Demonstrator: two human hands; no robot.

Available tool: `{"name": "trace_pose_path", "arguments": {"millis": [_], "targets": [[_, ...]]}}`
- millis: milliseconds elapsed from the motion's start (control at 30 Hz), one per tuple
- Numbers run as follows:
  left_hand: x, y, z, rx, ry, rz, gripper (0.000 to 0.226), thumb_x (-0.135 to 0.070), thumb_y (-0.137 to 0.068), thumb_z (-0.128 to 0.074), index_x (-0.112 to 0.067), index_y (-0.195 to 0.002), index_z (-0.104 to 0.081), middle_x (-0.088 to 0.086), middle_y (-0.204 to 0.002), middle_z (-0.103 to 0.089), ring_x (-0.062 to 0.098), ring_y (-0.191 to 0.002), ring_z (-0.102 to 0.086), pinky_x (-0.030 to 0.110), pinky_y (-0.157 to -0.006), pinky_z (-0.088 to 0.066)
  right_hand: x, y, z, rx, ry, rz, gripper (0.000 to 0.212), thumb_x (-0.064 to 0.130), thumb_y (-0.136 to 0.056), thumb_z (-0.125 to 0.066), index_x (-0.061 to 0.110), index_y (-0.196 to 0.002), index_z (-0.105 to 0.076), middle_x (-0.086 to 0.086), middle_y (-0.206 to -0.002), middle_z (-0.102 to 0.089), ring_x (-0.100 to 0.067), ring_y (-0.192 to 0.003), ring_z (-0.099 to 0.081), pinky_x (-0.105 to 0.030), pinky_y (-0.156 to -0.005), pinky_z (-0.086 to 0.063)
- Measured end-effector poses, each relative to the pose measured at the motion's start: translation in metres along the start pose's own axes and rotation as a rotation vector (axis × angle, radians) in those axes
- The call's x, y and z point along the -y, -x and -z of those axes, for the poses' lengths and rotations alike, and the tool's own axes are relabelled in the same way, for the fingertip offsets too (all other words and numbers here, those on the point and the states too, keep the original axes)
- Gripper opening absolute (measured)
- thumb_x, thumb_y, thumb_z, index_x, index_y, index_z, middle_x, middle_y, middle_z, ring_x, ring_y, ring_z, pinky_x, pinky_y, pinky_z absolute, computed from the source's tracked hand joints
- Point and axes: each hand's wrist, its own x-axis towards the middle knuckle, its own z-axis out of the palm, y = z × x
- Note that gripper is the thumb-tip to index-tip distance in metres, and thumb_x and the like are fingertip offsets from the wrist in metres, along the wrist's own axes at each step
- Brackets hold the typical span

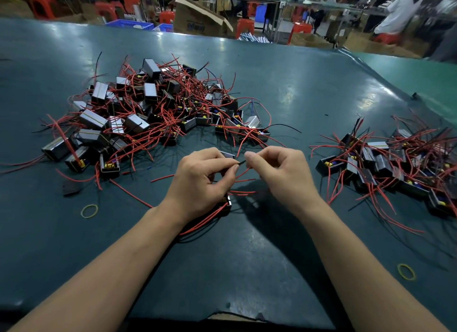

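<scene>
A black wire (241, 162), light and floppy, is being pinched between the left hand (200, 180) and right hand (279, 173), just above the green table (247, 257). The left hand is also cradling its small black box module (228, 155), whose rigid casing looks like a safer place to grip than the leads. Module piles (148, 109) are lying beyond.

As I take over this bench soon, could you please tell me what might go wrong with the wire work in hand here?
1. The left hand and right hand pinch one thin black wire between them; a hard tug might kink it or pull it loose.
2. The loose red wires beside the left hand lie close to strands of the big pile, so they could snag and drag other units along.
</scene>
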Motion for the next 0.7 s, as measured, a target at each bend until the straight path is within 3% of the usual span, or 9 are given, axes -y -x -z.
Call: {"name": "trace_pose_path", "arguments": {"millis": [100,167,267,400,567,700], "targets": [[0.001,0.0,-0.001,-0.01,-0.006,0.043,0.007,-0.004,-0.083,-0.071,-0.004,-0.087,-0.077,0.003,-0.071,-0.065,0.011,-0.055,-0.051,0.02,-0.058,-0.039,-0.003,0.002,-0.004,-0.158,0.358,0.397,0.021,0.021,-0.09,-0.069,0.008,-0.074,-0.071,-0.002,-0.067,-0.06,-0.019,-0.061,-0.054,-0.034,-0.059,-0.045],[0.003,0.0,0.0,-0.035,0.021,0.082,0.007,-0.002,-0.083,-0.072,-0.004,-0.087,-0.077,-0.001,-0.07,-0.062,0.0,-0.055,-0.047,0.012,-0.058,-0.035,-0.004,0.002,-0.001,-0.079,0.356,0.491,0.013,0.017,-0.089,-0.069,0.006,-0.083,-0.074,-0.005,-0.075,-0.061,-0.023,-0.068,-0.057,-0.035,-0.058,-0.047],[0.005,0.0,0.001,-0.046,0.045,0.127,0.008,-0.001,-0.083,-0.072,-0.004,-0.087,-0.078,-0.001,-0.07,-0.062,-0.001,-0.054,-0.046,0.008,-0.058,-0.033,-0.007,-0.003,0.014,0.038,0.273,0.489,0.015,0.006,-0.084,-0.073,0.005,-0.099,-0.074,-0.006,-0.088,-0.065,-0.021,-0.078,-0.062,-0.031,-0.063,-0.05],[0.005,-0.001,0.001,0.0,0.084,0.113,0.008,-0.002,-0.083,-0.072,-0.004,-0.088,-0.078,0.0,-0.071,-0.065,0.004,-0.055,-0.049,0.011,-0.058,-0.035,-0.008,-0.008,0.017,-0.025,0.298,0.534,0.027,-0.002,-0.082,-0.073,0.004,-0.109,-0.073,-0.007,-0.085,-0.067,-0.018,-0.073,-0.061,-0.03,-0.067,-0.051],[0.004,0.0,0.002,0.049,0.1,0.095,0.008,-0.002,-0.084,-0.072,-0.004,-0.088,-0.078,0.002,-0.074,-0.067,0.009,-0.057,-0.054,0.013,-0.055,-0.037,-0.01,-0.013,0.017,0.007,0.353,0.638,0.008,0.007,-0.082,-0.075,0.005,-0.088,-0.079,-0.01,-0.079,-0.069,-0.029,-0.069,-0.065,-0.041,-0.061,-0.053],[0.003,-0.001,0.003,0.062,0.096,0.08,0.008,-0.002,-0.084,-0.072,-0.005,-0.088,-0.078,0.003,-0.074,-0.067,0.018,-0.057,-0.057,0.023,-0.052,-0.042,-0.011,-0.015,0.02,0.055,0.443,0.656,0.007,0.011,-0.085,-0.073,0.006,-0.086,-0.078,-0.008,-0.079,-0.069,-0.032,-0.072,-0.064,-0.043,-0.062,-0.053]]}}
